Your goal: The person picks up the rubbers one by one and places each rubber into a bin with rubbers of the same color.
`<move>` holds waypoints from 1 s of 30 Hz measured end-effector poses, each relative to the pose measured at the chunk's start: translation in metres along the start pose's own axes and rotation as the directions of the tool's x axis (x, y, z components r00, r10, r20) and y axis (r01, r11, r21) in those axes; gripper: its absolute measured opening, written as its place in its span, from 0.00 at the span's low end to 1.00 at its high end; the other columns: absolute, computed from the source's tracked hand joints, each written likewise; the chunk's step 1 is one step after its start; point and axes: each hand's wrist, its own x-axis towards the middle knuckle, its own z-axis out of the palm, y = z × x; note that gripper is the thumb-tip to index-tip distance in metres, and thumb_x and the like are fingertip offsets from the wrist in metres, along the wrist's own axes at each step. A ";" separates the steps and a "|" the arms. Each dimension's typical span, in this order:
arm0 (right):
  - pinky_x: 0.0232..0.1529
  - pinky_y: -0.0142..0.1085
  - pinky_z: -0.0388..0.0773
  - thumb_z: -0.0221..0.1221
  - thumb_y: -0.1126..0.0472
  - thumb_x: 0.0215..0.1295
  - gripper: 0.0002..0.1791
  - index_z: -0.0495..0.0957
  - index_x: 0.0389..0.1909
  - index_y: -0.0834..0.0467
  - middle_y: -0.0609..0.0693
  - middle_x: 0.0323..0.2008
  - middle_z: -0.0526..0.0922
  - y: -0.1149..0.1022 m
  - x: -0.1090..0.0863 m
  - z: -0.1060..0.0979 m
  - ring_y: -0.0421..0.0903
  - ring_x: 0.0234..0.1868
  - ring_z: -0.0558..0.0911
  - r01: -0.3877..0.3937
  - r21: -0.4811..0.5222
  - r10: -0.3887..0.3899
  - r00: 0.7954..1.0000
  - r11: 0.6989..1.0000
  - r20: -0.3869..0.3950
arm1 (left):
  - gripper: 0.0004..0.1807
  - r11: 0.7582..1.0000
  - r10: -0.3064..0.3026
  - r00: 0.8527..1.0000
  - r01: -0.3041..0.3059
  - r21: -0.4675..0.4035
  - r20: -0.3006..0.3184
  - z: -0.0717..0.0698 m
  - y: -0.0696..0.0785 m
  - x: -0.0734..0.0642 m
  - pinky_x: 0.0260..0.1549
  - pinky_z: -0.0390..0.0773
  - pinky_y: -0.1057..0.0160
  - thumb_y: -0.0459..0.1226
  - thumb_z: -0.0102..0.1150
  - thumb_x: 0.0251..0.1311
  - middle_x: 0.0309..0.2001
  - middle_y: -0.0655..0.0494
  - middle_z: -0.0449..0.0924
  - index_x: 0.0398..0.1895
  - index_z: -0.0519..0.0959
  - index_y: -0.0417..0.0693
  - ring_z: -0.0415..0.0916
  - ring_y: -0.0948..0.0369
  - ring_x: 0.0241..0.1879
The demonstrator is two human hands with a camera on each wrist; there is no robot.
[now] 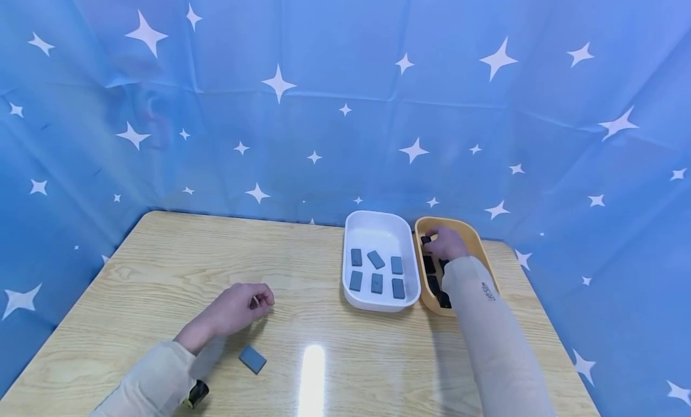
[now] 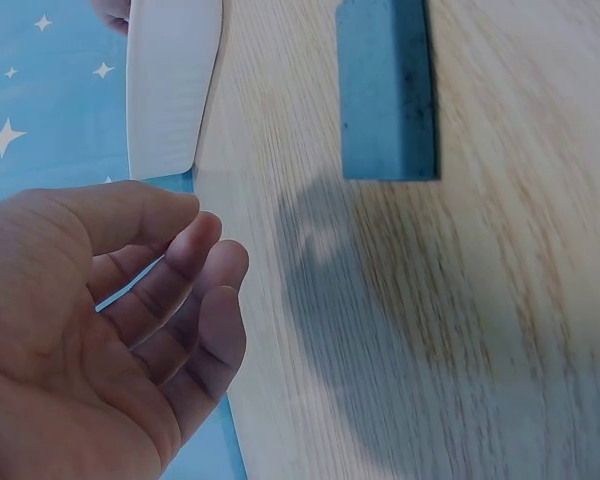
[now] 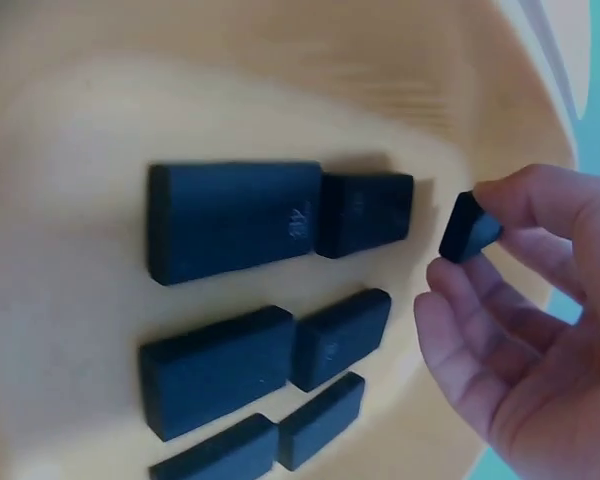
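Inside the orange tub [image 1: 471, 231], my right hand [image 1: 447, 244] pinches a small black rectangular block [image 3: 470, 228] between thumb and fingertips, at the far end of the tub. Several more black blocks [image 3: 235, 218] lie in two rows on the tub floor beside that hand. My left hand [image 1: 240, 309] hovers over the wooden table with fingers loosely curled and nothing in them. Near it a single blue-grey rectangular block [image 1: 252, 359] lies flat on the tabletop; the left wrist view shows this block [image 2: 388, 90] beyond the fingertips.
A white tub [image 1: 378, 222] stands against the orange tub's left side, holding several blue-grey blocks [image 1: 376, 283] laid in two rows. Close to the left sleeve is a small dark object [image 1: 197, 393]. A blue star-patterned curtain [image 1: 345, 135] hangs behind the wooden table [image 1: 243, 243].
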 end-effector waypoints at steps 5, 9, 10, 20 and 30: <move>0.48 0.50 0.78 0.57 0.60 0.65 0.29 0.67 0.66 0.65 0.66 0.61 0.74 -0.006 0.001 -0.005 0.60 0.52 0.78 -0.001 -0.014 0.001 1.000 1.000 -0.001 | 0.04 1.000 -0.006 1.000 0.006 -0.015 0.006 -0.001 -0.001 -0.001 0.29 0.71 0.68 0.33 0.54 0.66 0.33 0.59 0.81 0.37 0.79 0.49 0.71 0.67 0.30; 0.49 0.51 0.77 0.59 0.60 0.64 0.29 0.68 0.65 0.65 0.66 0.59 0.75 -0.010 0.004 -0.003 0.60 0.52 0.77 -0.021 -0.002 0.021 1.000 1.000 -0.006 | 0.04 1.000 -0.004 1.000 0.005 -0.020 0.013 0.000 -0.004 -0.001 0.29 0.71 0.68 0.33 0.54 0.65 0.33 0.60 0.80 0.38 0.79 0.50 0.71 0.68 0.30; 0.48 0.51 0.77 0.59 0.60 0.64 0.28 0.69 0.64 0.65 0.66 0.58 0.76 -0.010 0.005 -0.002 0.59 0.51 0.77 -0.025 -0.001 0.025 1.000 1.000 -0.007 | 0.04 1.000 -0.005 1.000 0.005 -0.020 0.014 0.000 -0.005 -0.001 0.29 0.71 0.68 0.33 0.54 0.65 0.33 0.61 0.80 0.38 0.79 0.50 0.71 0.68 0.30; 0.33 0.39 0.76 0.58 0.64 0.64 0.23 0.73 0.59 0.67 0.65 0.49 0.80 -0.005 0.017 0.007 0.54 0.38 0.79 -0.049 0.015 0.049 0.999 0.999 0.013 | 0.04 0.999 -0.019 1.000 0.019 -0.029 0.021 0.001 -0.010 -0.002 0.30 0.71 0.69 0.35 0.55 0.66 0.33 0.63 0.79 0.39 0.79 0.50 0.72 0.68 0.31; 0.29 0.35 0.75 0.55 0.67 0.66 0.22 0.71 0.61 0.67 0.65 0.50 0.79 -0.005 0.021 0.009 0.52 0.36 0.78 -0.055 0.078 0.053 0.998 0.995 0.020 | 0.03 0.999 -0.017 1.000 0.017 -0.031 0.008 -0.001 -0.011 0.000 0.30 0.71 0.69 0.35 0.57 0.65 0.33 0.63 0.79 0.39 0.79 0.50 0.72 0.67 0.31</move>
